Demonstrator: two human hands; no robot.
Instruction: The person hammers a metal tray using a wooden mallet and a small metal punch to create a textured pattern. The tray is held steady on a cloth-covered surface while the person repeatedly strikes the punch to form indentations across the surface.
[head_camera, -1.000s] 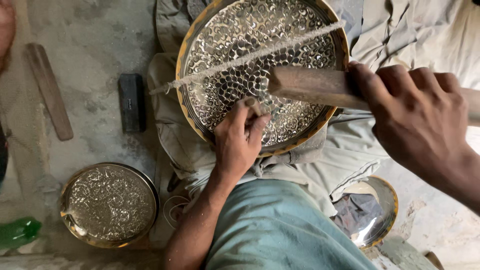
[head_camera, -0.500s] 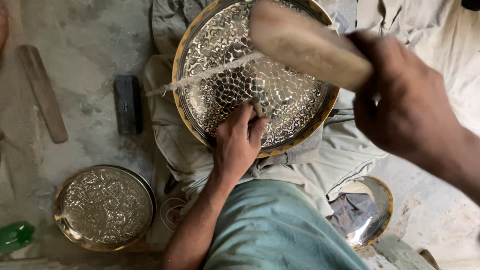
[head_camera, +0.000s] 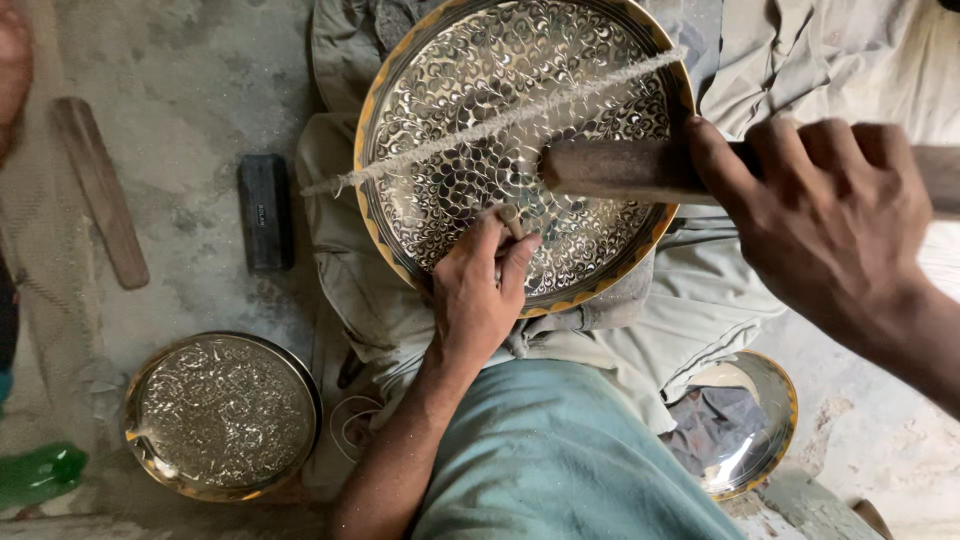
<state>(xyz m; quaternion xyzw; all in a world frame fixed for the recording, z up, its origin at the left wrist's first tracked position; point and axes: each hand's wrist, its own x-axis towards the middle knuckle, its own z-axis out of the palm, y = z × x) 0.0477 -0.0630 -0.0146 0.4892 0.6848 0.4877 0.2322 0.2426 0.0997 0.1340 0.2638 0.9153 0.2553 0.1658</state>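
- Engraved brass tray (head_camera: 470, 110), large and round, propped on pale cloth (head_camera: 720, 290) over the lap, upper middle of view; silvery scale pattern across its face, yellow rim showing round the edge.
- Left hand (head_camera: 478, 295) resting on tray's lower face, fingers pinched shut on a small punch (head_camera: 511, 218), tip set against the pattern.
- Right hand (head_camera: 835, 225) clenched tight round a wooden mallet (head_camera: 615, 170), lying level just above tray's right half, blunt end near centre, close beside the punch.
- Frayed cord (head_camera: 500, 125) stretched slantwise across the tray, from upper right rim down past the left rim, loose end hanging over the cloth.
- Rough grey concrete floor (head_camera: 190, 90), dusty and blotched, filling the left side.
- Black rectangular block (head_camera: 265, 212) lying on the floor just left of the cloth's edge, apart from the tray.
- Flat wooden stick (head_camera: 100, 190) farther left, tilted, well apart from the block.
- Smaller engraved tray (head_camera: 222, 415) at lower left on the floor, near the left forearm but not touching.
- Shiny plain brass dish (head_camera: 750, 430) at lower right, partly tucked under the cloth.
- Green object (head_camera: 40, 475) at the bottom left corner, blurred, kind not clear.
- Teal garment (head_camera: 560, 460) filling the lower middle.
- Open floor between block and stick, and above the smaller tray; right side crowded by cloth up to the frame edge.
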